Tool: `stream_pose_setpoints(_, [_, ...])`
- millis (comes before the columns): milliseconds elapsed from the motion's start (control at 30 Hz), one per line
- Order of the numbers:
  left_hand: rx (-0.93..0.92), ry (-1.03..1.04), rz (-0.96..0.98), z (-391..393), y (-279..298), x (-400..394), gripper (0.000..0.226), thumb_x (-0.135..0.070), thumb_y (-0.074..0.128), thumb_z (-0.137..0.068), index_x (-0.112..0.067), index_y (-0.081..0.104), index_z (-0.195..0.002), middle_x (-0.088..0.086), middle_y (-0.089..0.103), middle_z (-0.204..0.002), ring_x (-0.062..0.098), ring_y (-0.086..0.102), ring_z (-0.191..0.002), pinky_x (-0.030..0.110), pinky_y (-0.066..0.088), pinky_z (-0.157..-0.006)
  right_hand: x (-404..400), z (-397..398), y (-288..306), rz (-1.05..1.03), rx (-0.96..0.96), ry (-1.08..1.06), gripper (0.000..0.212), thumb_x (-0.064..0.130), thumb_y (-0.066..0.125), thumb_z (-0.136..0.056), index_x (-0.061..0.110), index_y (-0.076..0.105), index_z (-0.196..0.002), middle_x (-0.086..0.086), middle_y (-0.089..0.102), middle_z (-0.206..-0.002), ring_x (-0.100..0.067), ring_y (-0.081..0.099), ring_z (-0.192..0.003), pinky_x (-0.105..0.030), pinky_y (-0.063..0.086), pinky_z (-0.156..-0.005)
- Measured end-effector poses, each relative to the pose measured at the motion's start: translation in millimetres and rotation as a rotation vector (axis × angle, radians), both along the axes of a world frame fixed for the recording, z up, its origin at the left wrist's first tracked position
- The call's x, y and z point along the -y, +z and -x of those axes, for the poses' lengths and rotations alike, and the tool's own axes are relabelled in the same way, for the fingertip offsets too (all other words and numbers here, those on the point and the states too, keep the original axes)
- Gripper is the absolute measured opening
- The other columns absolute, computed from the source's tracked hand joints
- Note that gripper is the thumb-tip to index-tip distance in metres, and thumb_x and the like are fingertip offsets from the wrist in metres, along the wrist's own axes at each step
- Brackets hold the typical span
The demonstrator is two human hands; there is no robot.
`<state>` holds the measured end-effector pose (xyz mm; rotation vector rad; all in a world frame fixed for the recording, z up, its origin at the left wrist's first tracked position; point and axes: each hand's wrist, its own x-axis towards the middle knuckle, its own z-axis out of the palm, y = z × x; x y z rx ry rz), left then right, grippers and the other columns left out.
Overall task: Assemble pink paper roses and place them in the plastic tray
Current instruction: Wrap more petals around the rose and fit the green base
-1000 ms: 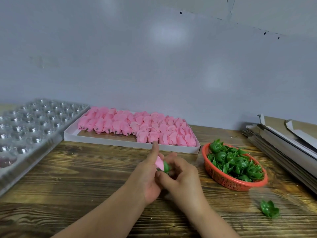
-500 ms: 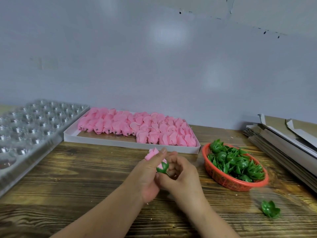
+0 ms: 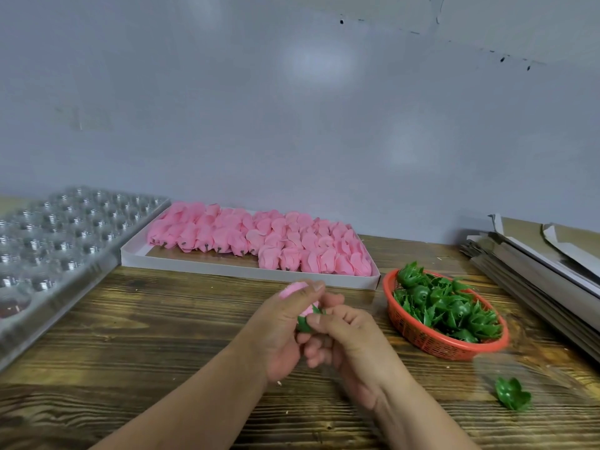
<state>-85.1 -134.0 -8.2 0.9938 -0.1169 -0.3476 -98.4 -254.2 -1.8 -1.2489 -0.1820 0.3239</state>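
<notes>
Left hand [image 3: 279, 326]: curling round a pink paper rose [image 3: 293, 290], thumb lying across the top of the bloom, petals showing above and below it. Right hand [image 3: 350, 339]: meeting the left over the middle of the table [image 3: 162, 336], fingertips pinching the green calyx [image 3: 305, 323] sitting at the base of the same rose. Plastic tray [image 3: 58, 241]: clear, many round cups, lying along the left edge of the table (contents of the nearest cup cannot be told). White flat box [image 3: 246, 271]: lying at the back, just beyond the hands, carrying rows of pink blooms [image 3: 259, 238] laid on their sides. Red basket [image 3: 438, 339]: sitting right of the hands, holding a heap of green calyxes [image 3: 448, 306]. Loose green calyx [image 3: 513, 393]: lying alone on the table, near the basket. Stack of flat cardboard [image 3: 535, 254]: resting at the far right.
</notes>
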Motion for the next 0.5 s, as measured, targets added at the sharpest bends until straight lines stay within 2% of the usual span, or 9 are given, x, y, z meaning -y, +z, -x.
stream_pose_setpoints(67, [-0.022,0.040,-0.009,-2.1,0.1,0.5,0.026,-0.038,0.069,-0.072,-0.015,0.068,-0.060,0.014,0.073,-0.097,0.018,0.048,-0.052,0.023,0.039,-0.041,-0.9,0.1,-0.9,-0.043,-0.055,0.013,0.007,0.011,0.069,-0.067,0.005,0.068,-0.064,-0.017,0.062,-0.062,-0.014,0.055,-0.043,-0.022,0.049,-0.042])
stream_pose_setpoints(133, [-0.083,0.117,0.041,-5.5,-0.6,2.1,0.028,-0.038,0.069,-0.071,-0.012,0.064,-0.061,0.008,0.074,-0.078,0.023,0.061,-0.073,0.027,0.045,-0.052,-3.3,0.3,-3.5,-0.008,-0.050,-0.032,0.008,0.008,0.070,-0.072,0.006,0.068,-0.065,-0.015,0.062,-0.062,-0.014,0.055,-0.044,-0.022,0.050,-0.044])
stream_pose_setpoints(167, [-0.121,0.160,0.090,-6.5,0.1,2.9,0.028,-0.036,0.068,-0.070,-0.009,0.061,-0.065,0.006,0.071,-0.068,0.022,0.068,-0.076,0.029,0.050,-0.053,-5.0,0.1,-4.8,0.039,-0.013,-0.077,0.005,0.005,0.070,-0.075,0.003,0.068,-0.070,-0.015,0.061,-0.062,-0.015,0.056,-0.046,-0.023,0.051,-0.047])
stream_pose_setpoints(233, [-0.180,0.224,0.180,-6.7,3.0,5.0,0.027,-0.033,0.066,-0.070,-0.007,0.061,-0.063,0.005,0.065,-0.058,0.021,0.072,-0.065,0.033,0.054,-0.050,-7.0,-0.1,-7.8,0.196,0.148,-0.215,0.015,-0.004,0.073,-0.074,-0.003,0.064,-0.086,-0.014,0.059,-0.065,-0.018,0.056,-0.055,-0.033,0.053,-0.058])
stream_pose_setpoints(267, [-0.195,0.239,0.201,-6.3,4.2,5.9,0.028,-0.033,0.065,-0.071,-0.008,0.063,-0.059,0.007,0.064,-0.057,0.022,0.069,-0.057,0.034,0.054,-0.049,-7.7,0.7,-9.0,0.314,0.268,-0.285,0.023,-0.005,0.075,-0.071,0.001,0.063,-0.089,-0.011,0.060,-0.067,-0.019,0.056,-0.060,-0.037,0.053,-0.064])
stream_pose_setpoints(300, [-0.202,0.247,0.207,-6.6,4.3,6.8,0.030,-0.034,0.065,-0.073,-0.007,0.065,-0.059,0.008,0.064,-0.057,0.022,0.066,-0.051,0.032,0.053,-0.048,-8.8,2.1,-9.5,0.444,0.400,-0.342,0.030,-0.004,0.076,-0.068,0.012,0.064,-0.090,-0.003,0.063,-0.070,-0.016,0.057,-0.063,-0.036,0.054,-0.069])
stream_pose_setpoints(367, [-0.208,0.255,0.203,-5.9,4.9,8.6,0.032,-0.034,0.062,-0.084,-0.004,0.065,-0.074,0.011,0.067,-0.063,0.022,0.064,-0.049,0.030,0.053,-0.045,-11.2,5.0,-9.8,0.659,0.635,-0.416,0.040,0.004,0.078,-0.067,0.034,0.060,-0.086,0.015,0.067,-0.082,-0.003,0.062,-0.069,-0.022,0.053,-0.068])
stream_pose_setpoints(433, [-0.210,0.252,0.213,-5.1,4.2,10.8,0.032,-0.033,0.058,-0.092,-0.002,0.065,-0.088,0.011,0.071,-0.071,0.023,0.068,-0.054,0.030,0.054,-0.048,-11.1,5.4,-11.8,0.776,0.791,-0.470,0.037,0.012,0.078,-0.068,0.039,0.057,-0.084,0.021,0.066,-0.081,-0.001,0.063,-0.075,-0.021,0.052,-0.067])
stream_pose_setpoints(500, [-0.196,0.249,0.203,-3.0,4.9,12.3,0.031,-0.031,0.060,-0.090,-0.001,0.065,-0.094,0.011,0.072,-0.075,0.023,0.070,-0.059,0.031,0.055,-0.051,-10.4,4.7,-13.0,0.822,0.837,-0.500,0.025,0.017,0.075,-0.070,0.030,0.063,-0.088,0.013,0.067,-0.081,-0.005,0.062,-0.074,-0.026,0.051,-0.067])
